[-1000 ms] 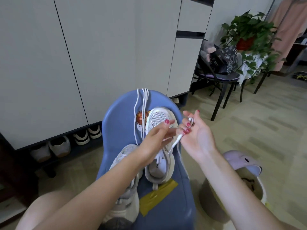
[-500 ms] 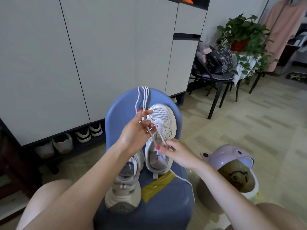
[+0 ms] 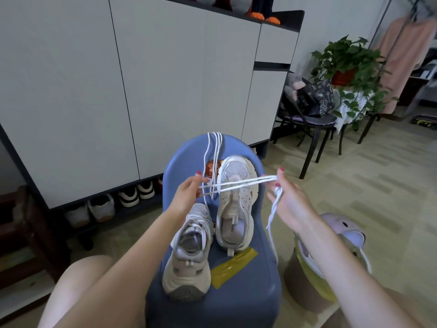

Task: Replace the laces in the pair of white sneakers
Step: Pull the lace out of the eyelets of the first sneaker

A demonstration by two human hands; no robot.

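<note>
Flat white lace (image 3: 238, 184) stretched taut above unlaced mesh sneaker (image 3: 235, 200) on blue plastic chair (image 3: 246, 301); pinched by left hand (image 3: 189, 194) and right hand (image 3: 289, 200). Laced sneaker (image 3: 189, 252) nearer left.

sneakers (image 3: 234, 202): white, grey mesh
lace (image 3: 238, 184): white
chair (image 3: 250, 287): blue (yellow strip (image 3: 233, 266) on seat)
nails (image 3: 281, 169): red

The insole of the unlaced white sneaker (image 3: 233, 204) on the blue chair (image 3: 248, 301) bears printed letters beginning "CEC"; the rest is unreadable. The black bag's (image 3: 316, 98) white print is illegible.
</note>
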